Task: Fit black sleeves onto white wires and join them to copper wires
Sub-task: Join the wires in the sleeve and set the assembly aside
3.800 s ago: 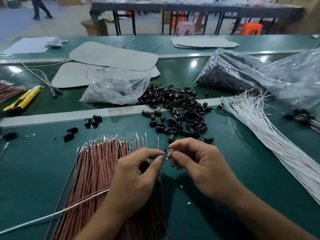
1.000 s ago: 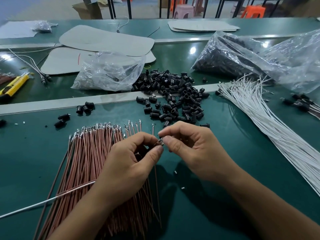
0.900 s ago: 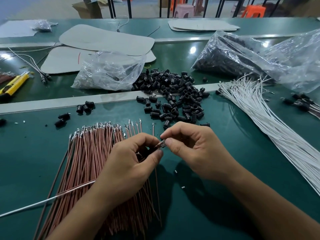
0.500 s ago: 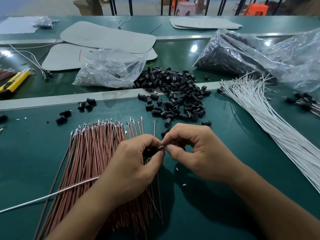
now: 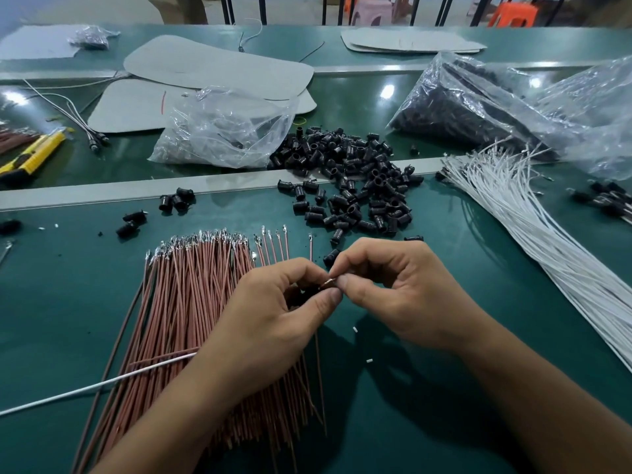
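My left hand (image 5: 273,319) pinches a black sleeve (image 5: 302,295), mostly hidden under its fingers, on a white wire (image 5: 102,383) that trails out to the lower left. My right hand (image 5: 393,295) pinches the metal tip of a copper wire (image 5: 327,282) right at the sleeve's mouth; fingertips of both hands touch. Beneath my left hand lies a bundle of copper wires (image 5: 191,302). Just beyond my hands spreads a pile of black sleeves (image 5: 355,186). A fan of white wires (image 5: 533,230) lies to the right.
A near-empty clear bag (image 5: 225,131) sits behind the sleeve pile, and full bags of black parts (image 5: 478,104) lie at the back right. A yellow utility knife (image 5: 30,155) rests far left. Grey cardboard sheets (image 5: 219,66) lie behind. Finished sleeved wires (image 5: 608,203) sit at the right edge.
Both hands have stayed together over the copper bundle, working the small joint between the fingertips. The metal tip now shows between my thumbs. The camera has shifted slightly.
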Demonstrator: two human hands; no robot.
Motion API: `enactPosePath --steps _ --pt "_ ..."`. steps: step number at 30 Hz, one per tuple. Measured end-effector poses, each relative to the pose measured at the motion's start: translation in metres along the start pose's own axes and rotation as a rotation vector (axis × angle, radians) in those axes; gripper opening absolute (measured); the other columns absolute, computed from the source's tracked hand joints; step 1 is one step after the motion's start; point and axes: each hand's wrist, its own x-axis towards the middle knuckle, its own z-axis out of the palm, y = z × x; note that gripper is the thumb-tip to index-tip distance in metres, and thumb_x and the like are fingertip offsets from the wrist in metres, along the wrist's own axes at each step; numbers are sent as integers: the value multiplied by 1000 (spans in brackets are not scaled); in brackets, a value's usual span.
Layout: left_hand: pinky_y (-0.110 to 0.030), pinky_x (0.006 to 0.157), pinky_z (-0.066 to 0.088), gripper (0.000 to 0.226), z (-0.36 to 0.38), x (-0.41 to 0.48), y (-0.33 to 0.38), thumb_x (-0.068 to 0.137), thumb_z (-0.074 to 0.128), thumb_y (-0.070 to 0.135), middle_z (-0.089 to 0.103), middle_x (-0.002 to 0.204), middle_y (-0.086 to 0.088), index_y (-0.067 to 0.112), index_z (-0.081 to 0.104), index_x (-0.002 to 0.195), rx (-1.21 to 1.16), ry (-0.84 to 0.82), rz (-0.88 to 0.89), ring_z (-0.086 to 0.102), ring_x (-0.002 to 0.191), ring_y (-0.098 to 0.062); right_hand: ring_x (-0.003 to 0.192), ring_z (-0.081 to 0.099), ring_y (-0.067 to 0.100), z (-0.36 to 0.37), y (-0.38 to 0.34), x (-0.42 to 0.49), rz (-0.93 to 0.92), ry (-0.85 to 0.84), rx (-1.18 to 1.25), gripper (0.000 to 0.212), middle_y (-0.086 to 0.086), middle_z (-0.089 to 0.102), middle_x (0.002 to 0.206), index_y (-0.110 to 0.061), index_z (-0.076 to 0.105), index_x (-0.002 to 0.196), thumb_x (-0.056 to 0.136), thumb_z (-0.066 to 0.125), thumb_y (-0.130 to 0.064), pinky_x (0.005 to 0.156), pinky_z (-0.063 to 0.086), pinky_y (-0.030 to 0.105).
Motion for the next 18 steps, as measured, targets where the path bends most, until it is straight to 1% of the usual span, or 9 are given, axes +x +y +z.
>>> enactPosePath --steps 2,4,6,8,12,16,18 --pt "-37 51 44 5 2 0 -1 91 69 24 66 70 -5 24 72 87 -4 10 -5 53 57 -13 68 58 14 0 1 0 -8 6 -13 7 0 66 74 -11 73 89 87 67 -8 65 48 24" --pt "-38 49 43 7 2 0 -2 93 68 21 65 68 -5 24 71 86 -5 5 -9 52 56 -13 70 61 19 1 1 0 -21 11 -37 7 1 67 76 -11 73 90 86 68 -8 66 51 28" --pt "-31 47 40 10 2 0 -2 93 67 20 61 64 0 24 70 85 11 0 -6 49 53 -9 70 61 19 1 2 -1 -32 7 -60 8 0 66 76 -12 73 90 87 68 -7 66 52 30" --pt "-23 45 37 12 1 0 -3 93 65 20 56 59 5 23 69 82 48 -11 1 45 50 -5 69 60 15 1 2 -1 -40 4 -79 9 -3 66 77 -13 73 90 87 68 -6 66 51 27" --pt "-21 45 38 14 1 -1 -3 94 63 23 58 60 5 24 69 81 134 -17 29 47 49 -4 71 60 13 -2 3 0 -55 -11 -91 8 -5 66 80 -14 73 92 89 68 -8 68 49 24" --pt "-19 47 36 13 1 -1 -4 95 63 22 56 60 8 23 69 83 141 0 62 46 50 -4 77 63 14 -4 2 0 -73 -33 -107 8 -8 67 83 -12 74 95 90 69 -10 73 47 18" --pt "-17 47 35 12 1 -1 -4 95 63 22 55 60 10 23 69 85 151 -1 81 46 50 -4 82 65 16 -5 3 0 -73 -44 -116 9 -8 68 86 -11 75 97 90 69 -9 75 47 19"
